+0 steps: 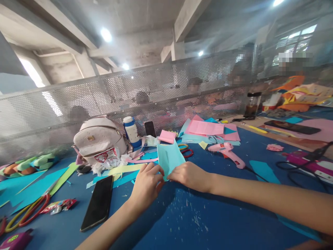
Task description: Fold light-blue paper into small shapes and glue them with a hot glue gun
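Clearly, left hand (147, 184) and right hand (188, 175) each pinch the near edge of the teal paper (169, 155); its fold looks started, not yet flattened on the table (208, 222).

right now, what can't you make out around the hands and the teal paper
All in the head view:
- teal paper, lower edge: covered by the left hand and right hand holding it.
- scissors, blades: under paper strips.
- purple object: cut off by the bottom-left corner.
- people behind the mesh screen: blurred by the mesh.
- wrapper, print: too small to read.
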Tool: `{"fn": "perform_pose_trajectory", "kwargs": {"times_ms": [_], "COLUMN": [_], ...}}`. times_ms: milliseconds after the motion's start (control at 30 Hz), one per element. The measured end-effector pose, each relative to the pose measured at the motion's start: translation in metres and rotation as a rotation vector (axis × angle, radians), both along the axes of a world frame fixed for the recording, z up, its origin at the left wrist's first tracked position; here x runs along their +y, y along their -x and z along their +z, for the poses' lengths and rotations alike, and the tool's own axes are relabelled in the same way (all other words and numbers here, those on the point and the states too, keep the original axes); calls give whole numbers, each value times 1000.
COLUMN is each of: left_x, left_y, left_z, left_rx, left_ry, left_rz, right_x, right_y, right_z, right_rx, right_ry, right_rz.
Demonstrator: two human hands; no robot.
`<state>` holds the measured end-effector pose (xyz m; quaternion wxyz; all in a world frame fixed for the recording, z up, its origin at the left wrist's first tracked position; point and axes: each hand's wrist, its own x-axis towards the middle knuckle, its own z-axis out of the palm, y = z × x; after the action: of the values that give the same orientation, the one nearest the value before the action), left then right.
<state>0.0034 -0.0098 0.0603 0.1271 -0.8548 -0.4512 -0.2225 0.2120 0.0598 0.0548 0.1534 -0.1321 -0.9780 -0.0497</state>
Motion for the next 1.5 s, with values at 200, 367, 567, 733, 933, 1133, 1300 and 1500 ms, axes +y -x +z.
{"fn": "perform_pose_trajectory", "kwargs": {"times_ms": [200, 367, 567, 733, 933, 1133, 1300, 1500], "left_x": [-6, -5, -6, -8, -7, -9, -10, -11], "left_y": [-7, -7, -4, -10, -11, -14, -24, -35], "left_z": [-3, -9, -14, -19, -24, -26, -29, -41], "left_rx": [89, 151, 73, 144, 147, 256, 317, 333], "left_ry": [-59, -146, -116, -153, -227, -306, -368, -389], "left_rz": [33, 74, 62, 66, 46, 48, 71, 83], "right_x": [-1, -4, -8, -7, -7, -3, -3, -16], "right_y": [0, 1, -6, -6, -6, -7, -5, -2], "right_z": [-8, -13, -19, -26, -28, -34, -37, -39], "right_rx": [23, 97, 118, 123, 105, 92, 112, 20], "right_ry": [-94, -137, -135, -181, -169, -248, -353, -386], "right_rz": [28, 15, -2, 9, -26, -31, 27, 31]}}
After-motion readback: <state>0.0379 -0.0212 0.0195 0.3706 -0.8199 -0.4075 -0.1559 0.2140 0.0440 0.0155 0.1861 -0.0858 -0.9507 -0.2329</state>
